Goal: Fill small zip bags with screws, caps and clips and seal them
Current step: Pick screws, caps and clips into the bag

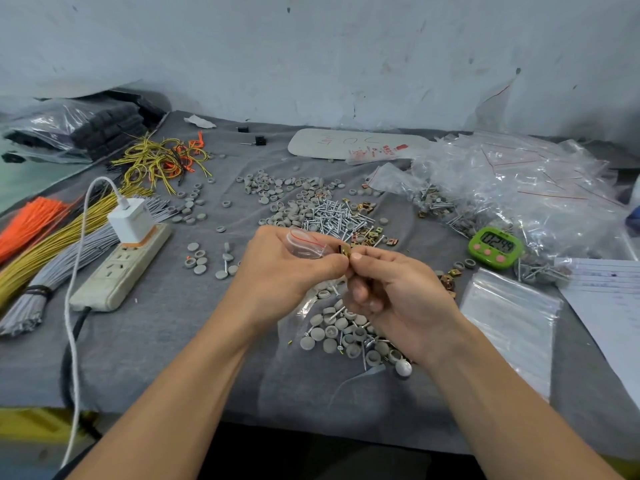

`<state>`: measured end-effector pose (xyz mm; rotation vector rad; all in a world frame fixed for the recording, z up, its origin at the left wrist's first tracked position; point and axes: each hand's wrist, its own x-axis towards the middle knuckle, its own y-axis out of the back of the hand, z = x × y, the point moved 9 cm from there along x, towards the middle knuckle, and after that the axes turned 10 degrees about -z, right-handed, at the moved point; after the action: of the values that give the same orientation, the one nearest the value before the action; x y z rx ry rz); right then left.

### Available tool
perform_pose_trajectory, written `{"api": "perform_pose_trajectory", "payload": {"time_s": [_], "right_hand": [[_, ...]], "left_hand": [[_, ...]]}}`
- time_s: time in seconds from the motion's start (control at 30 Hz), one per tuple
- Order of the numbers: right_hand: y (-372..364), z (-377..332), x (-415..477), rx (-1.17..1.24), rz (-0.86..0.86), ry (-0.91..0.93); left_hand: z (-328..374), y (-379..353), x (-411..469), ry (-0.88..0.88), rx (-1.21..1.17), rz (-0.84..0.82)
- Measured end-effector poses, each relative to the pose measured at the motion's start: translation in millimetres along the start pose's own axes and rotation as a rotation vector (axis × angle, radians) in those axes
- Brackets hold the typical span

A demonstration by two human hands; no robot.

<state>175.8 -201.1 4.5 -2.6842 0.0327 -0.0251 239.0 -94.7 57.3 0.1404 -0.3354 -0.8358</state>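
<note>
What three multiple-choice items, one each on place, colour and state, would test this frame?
1. Where does the green timer sit?
A. among the orange wires
B. at the right, beside the heap of bags
C. on the wall

2. What colour is the charger in the power strip?
A. black
B. white
C. red

3. What does the left hand hold?
A. nothing
B. a screwdriver
C. a small clear bag

1 B: it stands by the bags.
2 B: its body is white.
3 C: it grips the bag while the right hand pinches a clip next to it.
</note>
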Motion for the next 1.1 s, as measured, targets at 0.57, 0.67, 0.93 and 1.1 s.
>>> {"api": "perform_pose_trajectory", "payload": {"time_s": [0.57, 0.67, 0.93, 1.1], "right_hand": [[2.0, -16.9, 0.3, -0.223, 0.01, 0.113], [14.2, -27.0, -5.6, -0.501, 0.134, 0.16], [13.8, -17.6, -6.6, -0.542, 0.151, 0.102], [14.3, -9.8, -6.8, -0.42, 0.131, -0.017]], "left_hand": [[8.2, 16.3, -4.8, 0.001, 0.163, 0.177], [4.1, 14.5, -4.3, 0.057, 0.266, 0.141], [-8.0, 1.5, -2.5, 0.15, 0.472, -0.014], [-14.0, -4.8, -1.5, 0.176, 0.489, -0.06]]}}
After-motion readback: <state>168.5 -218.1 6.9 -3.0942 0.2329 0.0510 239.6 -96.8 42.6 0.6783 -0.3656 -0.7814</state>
